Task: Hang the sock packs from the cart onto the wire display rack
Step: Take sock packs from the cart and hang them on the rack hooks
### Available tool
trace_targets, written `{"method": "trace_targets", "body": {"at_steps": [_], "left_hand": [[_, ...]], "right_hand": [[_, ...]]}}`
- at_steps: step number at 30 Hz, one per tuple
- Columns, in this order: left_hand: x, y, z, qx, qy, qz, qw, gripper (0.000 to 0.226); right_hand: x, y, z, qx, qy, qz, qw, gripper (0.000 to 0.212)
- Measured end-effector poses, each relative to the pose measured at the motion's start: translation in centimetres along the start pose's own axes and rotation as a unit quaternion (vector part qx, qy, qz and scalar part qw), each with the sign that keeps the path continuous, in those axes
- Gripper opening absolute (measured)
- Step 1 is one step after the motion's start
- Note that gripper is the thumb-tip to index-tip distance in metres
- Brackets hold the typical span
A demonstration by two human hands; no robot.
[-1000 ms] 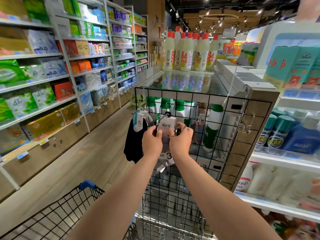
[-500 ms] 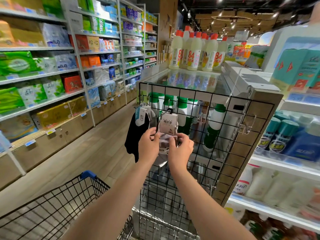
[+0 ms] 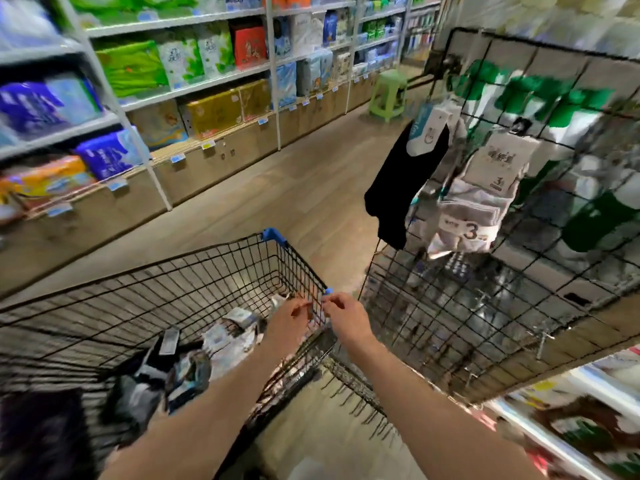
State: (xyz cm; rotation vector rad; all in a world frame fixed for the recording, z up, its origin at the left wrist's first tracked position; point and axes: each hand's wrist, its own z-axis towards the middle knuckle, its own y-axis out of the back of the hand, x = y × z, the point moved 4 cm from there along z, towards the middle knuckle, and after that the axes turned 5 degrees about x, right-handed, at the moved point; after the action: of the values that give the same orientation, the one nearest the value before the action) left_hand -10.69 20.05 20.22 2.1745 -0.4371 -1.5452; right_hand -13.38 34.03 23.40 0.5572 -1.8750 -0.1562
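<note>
Pick-up step: 2 packs hang, more to fetch. Your left hand (image 3: pixel 289 322) & right hand (image 3: pixel 346 320) hover close together at the black wire shopping cart's (image 3: pixel 173 292) rim, fingers loosely curled, prob. empty, tho blur leaves doubt. Loose wrapped sock packs (image 3: pixel 230 337) lie just left of & below them. Black wire grid display rack (image 3: pixel 485 306) stands right; black sock pack (image 3: pixel 405 174) & grey-white pack (image 3: pixel 481 202) hang up-right. Next: reach down-left, grip one by its hanger.

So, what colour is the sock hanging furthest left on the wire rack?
The sock is black, with a white and pale blue label; head view.
</note>
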Motion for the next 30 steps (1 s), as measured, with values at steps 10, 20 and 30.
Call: {"method": "trace_targets", "body": {"at_steps": [10,20,30], "left_hand": [[16.1,6.1,-0.2,0.015,0.198,-0.091,0.976,0.020],[26.1,4.1,4.7,-0.018,0.328,-0.156,0.932,0.021],[31.3,-2.0,8.8,0.011,0.383,-0.205,0.901,0.027]], "right_hand": [[-1.5,-14.2,5.1,0.130,-0.094,-0.071,0.984,0.017],[-7.4,-22.2,15.4,0.183,-0.206,-0.101,0.956,0.027],[-18.9,-27.9,21.8,0.221,-0.357,-0.114,0.900,0.063]]}}
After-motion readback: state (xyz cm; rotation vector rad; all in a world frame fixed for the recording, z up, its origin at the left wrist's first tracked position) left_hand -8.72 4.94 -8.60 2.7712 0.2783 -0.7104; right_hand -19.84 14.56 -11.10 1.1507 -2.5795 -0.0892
